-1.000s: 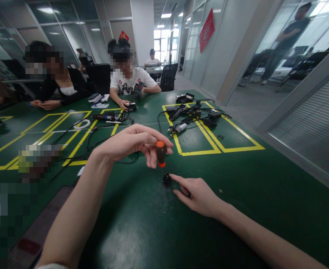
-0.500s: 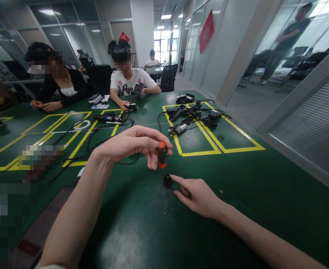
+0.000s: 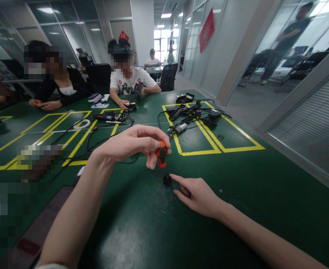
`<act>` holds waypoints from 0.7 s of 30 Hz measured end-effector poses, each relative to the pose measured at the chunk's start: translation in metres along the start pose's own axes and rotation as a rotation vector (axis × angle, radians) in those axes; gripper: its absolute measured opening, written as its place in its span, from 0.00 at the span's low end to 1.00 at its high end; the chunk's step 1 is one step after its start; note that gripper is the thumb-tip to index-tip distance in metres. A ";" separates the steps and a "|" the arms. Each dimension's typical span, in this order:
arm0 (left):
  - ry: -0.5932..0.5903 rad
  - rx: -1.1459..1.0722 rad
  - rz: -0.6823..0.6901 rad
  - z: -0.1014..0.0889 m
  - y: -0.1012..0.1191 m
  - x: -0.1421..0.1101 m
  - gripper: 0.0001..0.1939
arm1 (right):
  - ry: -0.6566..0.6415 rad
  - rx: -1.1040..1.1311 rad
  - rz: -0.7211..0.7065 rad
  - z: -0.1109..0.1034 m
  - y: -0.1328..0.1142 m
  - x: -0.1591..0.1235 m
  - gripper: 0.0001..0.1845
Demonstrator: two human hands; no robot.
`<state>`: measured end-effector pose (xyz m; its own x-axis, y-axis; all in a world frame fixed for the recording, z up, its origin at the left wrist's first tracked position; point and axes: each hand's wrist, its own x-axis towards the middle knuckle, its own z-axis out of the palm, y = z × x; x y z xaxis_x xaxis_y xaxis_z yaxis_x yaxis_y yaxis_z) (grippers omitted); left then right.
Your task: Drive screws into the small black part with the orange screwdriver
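My left hand [image 3: 142, 144] is closed around the grip of a small orange-and-black screwdriver [image 3: 161, 154], held upright with its thin shaft pointing down. Below it, a small black round part [image 3: 167, 181] with a metal-looking tube on top stands on the green table [image 3: 142, 224]. The shaft reaches down to the left side of this part; its tip cannot be made out. From the right, my right hand [image 3: 195, 192] touches the part's upper edge with an outstretched index fingertip. Its thumb is stretched out apart from the index finger, and the other fingers curl underneath.
Beyond my hands, yellow tape [image 3: 200, 152] marks rectangles on the table. Black cables [image 3: 192, 112] and a silver-and-black plugged tool [image 3: 179, 129] lie at the right. A white ring [image 3: 82, 124] and a dark corded tool [image 3: 105, 117] lie at the left. Co-workers sit across the table.
The screwdriver's grip has turned slightly in my left hand, and the fingers around it have shifted a little. My right hand and the black part stay in place.
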<state>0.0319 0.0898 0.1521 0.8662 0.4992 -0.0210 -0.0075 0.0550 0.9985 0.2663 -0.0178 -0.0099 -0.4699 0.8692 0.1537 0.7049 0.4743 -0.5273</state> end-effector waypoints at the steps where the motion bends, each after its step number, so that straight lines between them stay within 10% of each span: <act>1: 0.005 -0.007 -0.001 0.000 -0.001 0.000 0.06 | -0.002 0.000 0.004 0.000 0.000 0.000 0.29; 21: 0.033 -0.042 -0.052 0.000 -0.004 0.005 0.08 | -0.009 0.001 0.001 -0.002 -0.003 0.000 0.29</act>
<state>0.0363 0.0916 0.1479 0.8489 0.5233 -0.0751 0.0156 0.1172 0.9930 0.2657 -0.0183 -0.0065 -0.4738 0.8684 0.1461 0.7047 0.4734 -0.5285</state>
